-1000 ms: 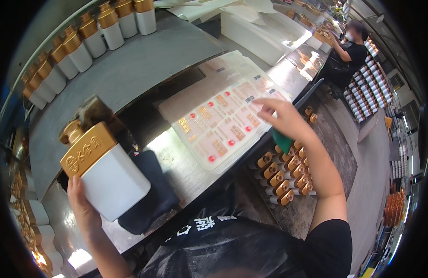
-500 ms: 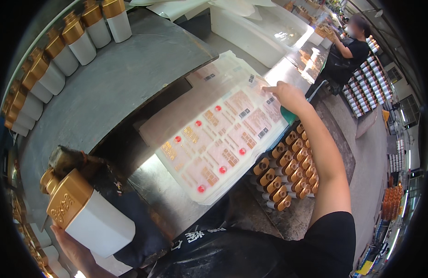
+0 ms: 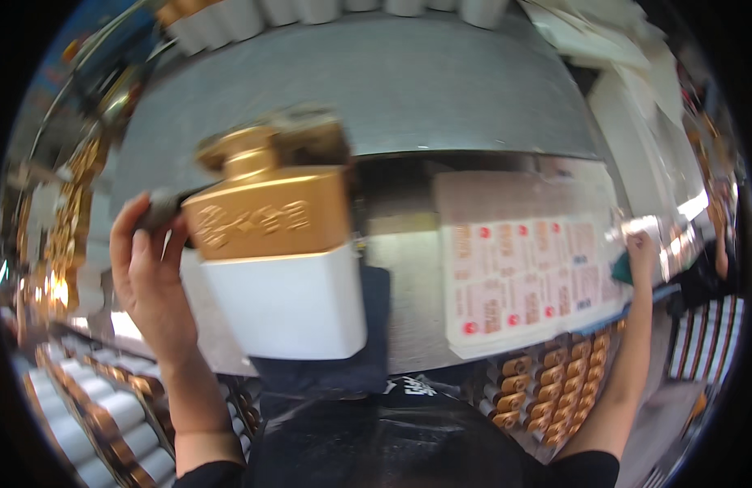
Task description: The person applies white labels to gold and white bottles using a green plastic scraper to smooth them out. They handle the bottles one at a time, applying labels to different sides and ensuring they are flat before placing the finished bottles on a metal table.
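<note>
My left fingers (image 3: 124, 234) grip a dark knob (image 3: 159, 210) beside the gold-and-white bottle (image 3: 282, 268); my right fingers (image 3: 639, 241) (too blurred to tell their grip) are by the printed sheets (image 3: 518, 276).

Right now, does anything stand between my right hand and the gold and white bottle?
Nothing visible stands between your right hand and the bottle, though printed sheets lie flat on the metal bench there.

Motion blur softens the view, with glare at both sides.
</note>
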The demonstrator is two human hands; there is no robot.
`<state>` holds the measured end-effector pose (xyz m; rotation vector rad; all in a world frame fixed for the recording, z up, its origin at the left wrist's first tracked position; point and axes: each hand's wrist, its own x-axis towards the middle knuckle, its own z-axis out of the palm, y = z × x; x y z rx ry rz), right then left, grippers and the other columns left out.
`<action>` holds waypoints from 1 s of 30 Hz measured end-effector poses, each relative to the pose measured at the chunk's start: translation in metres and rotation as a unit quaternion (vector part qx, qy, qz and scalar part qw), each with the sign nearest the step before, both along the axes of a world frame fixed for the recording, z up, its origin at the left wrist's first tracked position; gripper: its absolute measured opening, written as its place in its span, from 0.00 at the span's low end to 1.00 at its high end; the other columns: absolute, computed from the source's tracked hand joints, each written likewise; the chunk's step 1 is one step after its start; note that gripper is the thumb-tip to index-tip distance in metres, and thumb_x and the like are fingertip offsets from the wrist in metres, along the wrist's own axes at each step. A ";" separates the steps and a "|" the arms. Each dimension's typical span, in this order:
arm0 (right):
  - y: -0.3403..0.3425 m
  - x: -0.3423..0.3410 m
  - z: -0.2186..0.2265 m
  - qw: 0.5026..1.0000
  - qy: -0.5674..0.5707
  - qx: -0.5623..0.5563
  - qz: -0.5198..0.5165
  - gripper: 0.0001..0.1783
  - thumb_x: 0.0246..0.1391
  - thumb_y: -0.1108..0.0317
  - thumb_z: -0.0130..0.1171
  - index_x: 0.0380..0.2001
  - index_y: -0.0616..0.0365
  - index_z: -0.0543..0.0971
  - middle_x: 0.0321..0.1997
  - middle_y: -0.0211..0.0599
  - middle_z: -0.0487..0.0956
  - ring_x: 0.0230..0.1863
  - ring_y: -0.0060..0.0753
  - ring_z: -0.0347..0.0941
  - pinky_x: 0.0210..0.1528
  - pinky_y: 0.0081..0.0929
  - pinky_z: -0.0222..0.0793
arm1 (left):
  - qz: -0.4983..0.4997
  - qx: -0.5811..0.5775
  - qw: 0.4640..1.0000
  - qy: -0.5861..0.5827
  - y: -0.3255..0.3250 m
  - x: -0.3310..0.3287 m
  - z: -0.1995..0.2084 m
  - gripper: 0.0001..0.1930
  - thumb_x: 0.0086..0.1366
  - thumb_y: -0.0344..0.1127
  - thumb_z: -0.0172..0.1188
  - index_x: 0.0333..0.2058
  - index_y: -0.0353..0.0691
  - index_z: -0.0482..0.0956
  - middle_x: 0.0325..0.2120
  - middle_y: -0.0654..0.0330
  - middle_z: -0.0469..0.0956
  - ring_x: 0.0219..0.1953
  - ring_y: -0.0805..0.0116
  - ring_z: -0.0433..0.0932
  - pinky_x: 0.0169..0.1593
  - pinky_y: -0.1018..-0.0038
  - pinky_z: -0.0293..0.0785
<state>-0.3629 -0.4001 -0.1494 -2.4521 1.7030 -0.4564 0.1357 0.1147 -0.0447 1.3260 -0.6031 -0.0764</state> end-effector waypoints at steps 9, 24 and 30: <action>0.095 0.085 0.119 0.921 0.261 -0.278 -0.084 0.12 0.61 0.54 0.53 0.40 0.45 0.79 0.33 0.38 0.83 0.35 0.46 0.80 0.32 0.41 0.73 | -0.179 0.301 0.815 -0.461 0.013 -0.054 0.010 0.24 0.46 0.25 0.61 0.42 0.59 0.86 0.35 0.71 0.83 0.62 0.55 0.68 0.69 0.40 0.32; 0.370 0.335 0.203 0.813 -0.238 0.344 0.406 0.06 0.53 0.73 0.63 0.28 0.66 0.79 0.23 0.30 0.78 0.24 0.16 0.75 0.27 0.12 0.69 | -0.198 0.029 0.979 -0.035 0.027 -0.032 -0.010 0.33 0.68 0.56 0.50 0.58 0.30 0.65 0.55 0.52 0.67 0.60 0.60 0.65 0.66 0.65 0.54; 0.359 0.342 0.167 0.864 -0.214 0.286 0.354 0.09 0.52 0.70 0.63 0.29 0.67 0.78 0.21 0.31 0.78 0.23 0.18 0.75 0.27 0.16 0.68 | -0.153 0.213 0.948 -0.182 0.014 -0.036 -0.013 0.46 0.52 0.39 0.69 0.65 0.39 0.52 0.63 0.54 0.53 0.66 0.59 0.55 0.67 0.56 0.55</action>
